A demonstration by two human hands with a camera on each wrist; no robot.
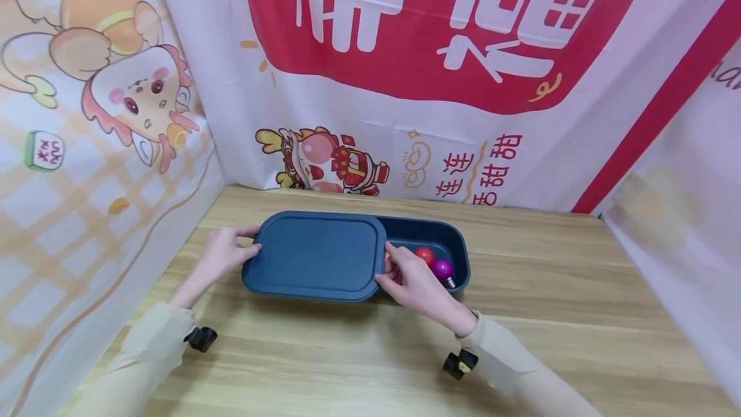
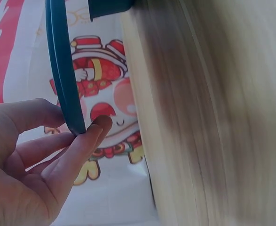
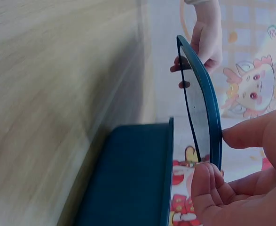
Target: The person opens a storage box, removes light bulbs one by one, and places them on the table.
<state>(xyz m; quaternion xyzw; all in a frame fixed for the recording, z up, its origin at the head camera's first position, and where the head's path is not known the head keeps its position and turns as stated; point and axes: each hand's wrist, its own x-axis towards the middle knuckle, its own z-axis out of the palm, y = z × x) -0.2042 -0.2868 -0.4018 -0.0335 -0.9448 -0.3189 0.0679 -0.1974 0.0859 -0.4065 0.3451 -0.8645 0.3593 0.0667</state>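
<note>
A dark blue lid (image 1: pixel 315 256), rounded at the corners, is held level by both hands. My left hand (image 1: pixel 222 253) pinches its left end between thumb and fingers, and my right hand (image 1: pixel 417 278) grips the right end. In the right wrist view a gap shows between the lid (image 3: pixel 213 113) and the matching box (image 3: pixel 133 174). Seen from the head, the lid overlaps the box's left part. At the uncovered right end of the box (image 1: pixel 465 250) lie a red ball-like thing (image 1: pixel 425 254) and a purple bulb (image 1: pixel 442 268) with a metal screw base.
The box stands on a wood-grain table (image 1: pixel 324 359), near its back edge. Printed cloth with a red panel (image 1: pixel 428 24) hangs behind it, and another patterned cloth (image 1: pixel 98 211) lines the left side. A pale cloth (image 1: pixel 683 211) borders the right.
</note>
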